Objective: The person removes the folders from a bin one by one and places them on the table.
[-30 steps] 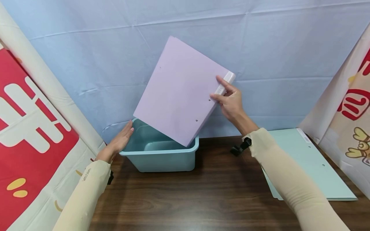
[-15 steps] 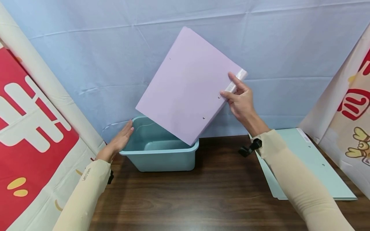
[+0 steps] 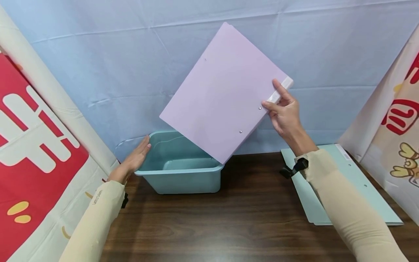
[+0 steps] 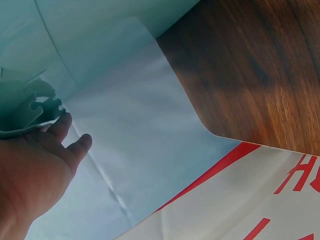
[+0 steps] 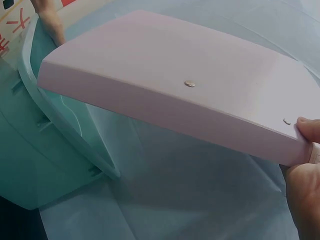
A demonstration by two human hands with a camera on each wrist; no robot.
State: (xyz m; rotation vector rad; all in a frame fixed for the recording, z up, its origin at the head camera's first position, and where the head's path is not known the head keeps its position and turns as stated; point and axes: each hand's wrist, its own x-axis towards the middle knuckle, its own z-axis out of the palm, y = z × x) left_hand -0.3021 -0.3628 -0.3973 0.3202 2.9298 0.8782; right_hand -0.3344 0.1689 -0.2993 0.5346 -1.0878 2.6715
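Observation:
A lilac ring binder [image 3: 219, 94] with two rivets hangs tilted in the air, its lowest corner over the right rim of a teal plastic tub [image 3: 183, 182]. My right hand [image 3: 286, 112] grips the binder by its spine near the white label, thumb on the cover. In the right wrist view the binder's spine [image 5: 165, 117] faces the camera, with the tub on the left. Against the tub's left side lies my left hand [image 3: 135, 158], fingers straight. The left wrist view has that hand [image 4: 40, 170] at the tub's edge, partly hidden.
A mint-green binder [image 3: 360, 182] lies on the dark wooden table [image 3: 229, 225] at the right, partly under my right forearm. Light blue cloth [image 3: 114, 65] hangs behind the table. Printed red and white cloth [image 3: 39, 120] closes off the left, and another printed sheet hangs at the right.
My right hand has carried the lilac binder up and to the right, so more of the tub's inside shows. The left hand and tub stay put.

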